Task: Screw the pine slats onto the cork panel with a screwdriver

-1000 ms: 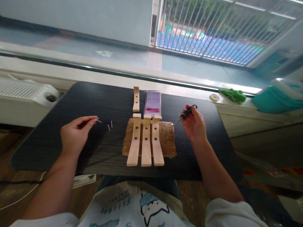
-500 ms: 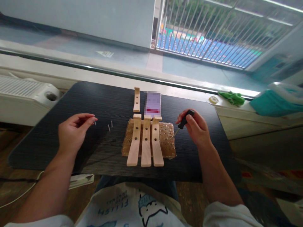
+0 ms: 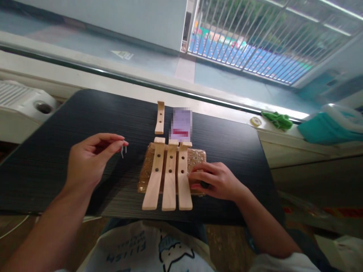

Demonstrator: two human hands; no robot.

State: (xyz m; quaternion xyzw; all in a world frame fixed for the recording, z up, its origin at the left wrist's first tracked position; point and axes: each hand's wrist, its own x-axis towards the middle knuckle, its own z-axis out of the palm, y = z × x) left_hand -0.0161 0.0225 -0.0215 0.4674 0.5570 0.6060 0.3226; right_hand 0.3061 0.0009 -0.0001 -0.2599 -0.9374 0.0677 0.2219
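Note:
My left hand [image 3: 90, 158] hovers over the black table [image 3: 56, 113] with thumb and forefinger pinched on a small metal screw [image 3: 123, 149]; other screws lie right by the fingertips and I cannot separate them. Three pale wooden hook pieces [image 3: 169, 173] lie side by side on a cork board [image 3: 200, 155]. My right hand [image 3: 215, 181] rests low on the board's right part, its fingers curled against the right-hand wooden piece. A dark bit of the screwdriver shows under those fingers; the rest is hidden.
A fourth wooden piece [image 3: 159, 118] lies behind the board beside a blurred card [image 3: 180, 124]. A radiator [image 3: 25, 102] stands at the left. On the sill at the right are a tape roll [image 3: 255, 121], a green cloth [image 3: 279, 120] and a teal bag [image 3: 331, 128].
My right hand came down from beside the board, where it held the screwdriver up, onto the board by the right wooden piece. My left hand moved slightly right, toward the loose screws.

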